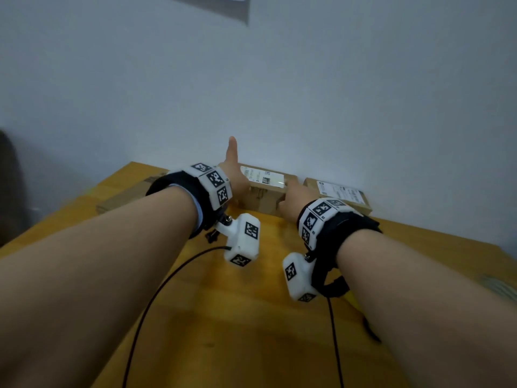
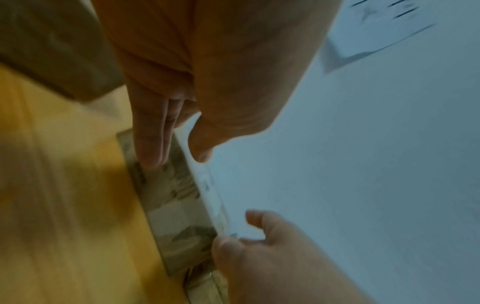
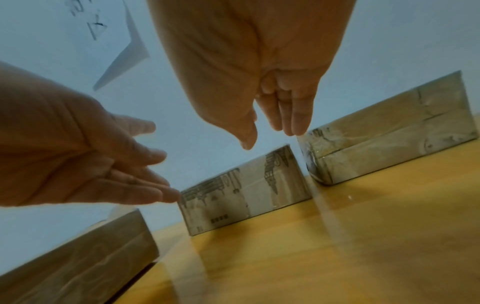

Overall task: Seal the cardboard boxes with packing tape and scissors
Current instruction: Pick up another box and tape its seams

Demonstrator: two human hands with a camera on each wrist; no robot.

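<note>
Cardboard middle box (image 1: 265,191) (of 3) looks light and stiff; left hand (image 1: 233,175) and right hand (image 1: 289,200), fingers straight and empty, flank its ends.

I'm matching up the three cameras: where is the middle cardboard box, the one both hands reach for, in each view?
Head: middle cardboard box at centre, against the wall.
Left wrist: lower centre, running below the fingers.
Right wrist: centre, on the table.
Shared landmark: the paper sheet on the wall.

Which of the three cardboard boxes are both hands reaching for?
The middle box, against the wall: the left hand and right hand flank it, both open. The others sit outside them.
</note>
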